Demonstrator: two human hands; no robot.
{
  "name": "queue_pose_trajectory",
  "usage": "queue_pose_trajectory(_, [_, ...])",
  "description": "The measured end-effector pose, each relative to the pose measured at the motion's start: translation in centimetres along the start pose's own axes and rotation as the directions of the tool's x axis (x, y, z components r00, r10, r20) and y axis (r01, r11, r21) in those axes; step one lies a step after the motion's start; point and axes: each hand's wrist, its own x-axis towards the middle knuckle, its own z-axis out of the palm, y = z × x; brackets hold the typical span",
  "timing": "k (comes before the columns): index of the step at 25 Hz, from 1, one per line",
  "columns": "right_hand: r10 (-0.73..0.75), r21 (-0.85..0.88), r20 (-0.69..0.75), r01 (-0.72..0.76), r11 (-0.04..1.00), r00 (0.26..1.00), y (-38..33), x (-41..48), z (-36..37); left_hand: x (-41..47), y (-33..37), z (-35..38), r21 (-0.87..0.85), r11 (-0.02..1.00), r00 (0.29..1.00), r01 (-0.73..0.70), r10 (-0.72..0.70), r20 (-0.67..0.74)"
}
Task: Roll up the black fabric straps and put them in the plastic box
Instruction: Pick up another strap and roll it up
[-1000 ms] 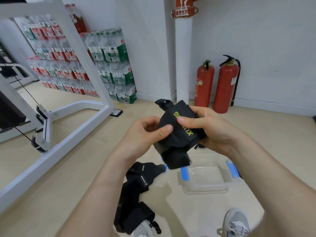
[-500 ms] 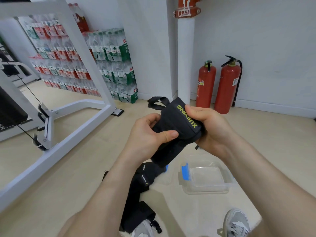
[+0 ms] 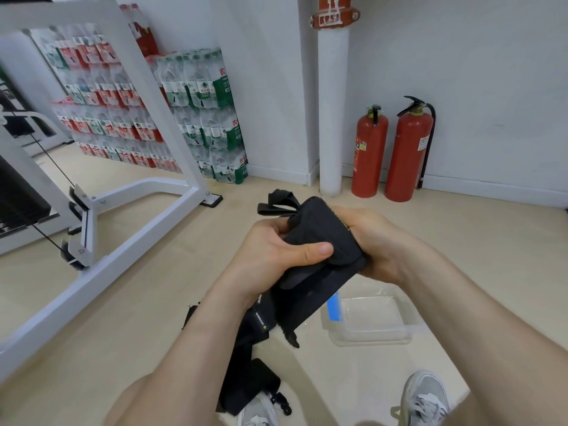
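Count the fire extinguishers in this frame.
2: one extinguisher stands against the wall right of the white pipe; the other extinguisher stands beside it, further right. No others visible.

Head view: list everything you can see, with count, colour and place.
strap: one, black, part-rolled, in both hands
floor straps: pile, count unclear, black, floor under the hands
box: one, clear with blue clip, floor right of the pile
extinguishers: two, red, by right wall
bottle packs: many, red and green labels, stacked by left wall
frame: one, white, left
pipe: one, white with red clamp, centre wall
shoes: two, grey, bottom edge
left hand: grips strap
right hand: grips strap
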Motion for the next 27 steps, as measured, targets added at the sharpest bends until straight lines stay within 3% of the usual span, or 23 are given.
queue_pose_trajectory(2, [-0.256, -0.442, -0.183, 0.153, 0.884, 0.949, 0.2, 0.4, -0.3, 0.1, -0.1, 0.3, 0.047, 0.998, 0.999, 0.034, -0.033, -0.012])
queue_pose_trajectory(4, [-0.436, -0.625, -0.183, 0.238, 0.743, 0.881, 0.3, 0.5, 0.0, 0.4, 0.1, 0.7, 0.078, 0.995, 0.997, 0.058, -0.054, -0.061])
queue_pose_trajectory(7, [-0.305, -0.638, -0.072, 0.191, 0.746, 0.950, 0.7, 0.5, 0.9, 1.0, -0.1, 1.0, 0.179, 0.981, 0.994, 0.077, -0.061, -0.094])
queue_pose_trajectory(11, [-0.265, -0.364, -0.178, 0.186, 0.912, 0.948, 0.5, 1.3, 0.4, 0.9, -0.2, 0.3, 0.206, 0.977, 0.998, 0.051, -0.055, 0.013])
queue_pose_trajectory(14, [-0.160, -0.163, -0.192, 0.129, 0.978, 0.968, -0.3, 1.0, 0.0, 0.7, -0.2, 0.0, 0.292, 0.956, 0.997, -0.022, 0.043, -0.066])
queue_pose_trajectory(17, [-0.053, -0.031, -0.168, 0.048, 0.998, 0.984, -0.6, 0.5, 0.3, 0.2, 0.2, 0.4, 0.213, 0.965, 0.971, -0.151, 0.186, -0.153])
queue_pose_trajectory(20, [0.024, 0.104, -0.101, -0.014, 0.994, 0.995, -0.4, 0.3, 0.6, 0.0, 0.8, -0.2, 0.191, 0.941, 0.953, -0.279, 0.296, -0.067])
queue_pose_trajectory(24, [-0.008, 0.217, -0.016, 0.011, 0.976, 1.000, -0.2, 0.2, 1.0, 0.1, 1.2, -2.1, 0.016, 0.978, 0.973, -0.207, 0.204, 0.104])
queue_pose_trajectory(27, [-0.107, 0.327, 0.067, 0.079, 0.942, 0.992, -0.3, 0.1, 1.2, 0.5, 0.9, -3.4, -0.132, 0.970, 0.960, -0.202, 0.223, 0.170])
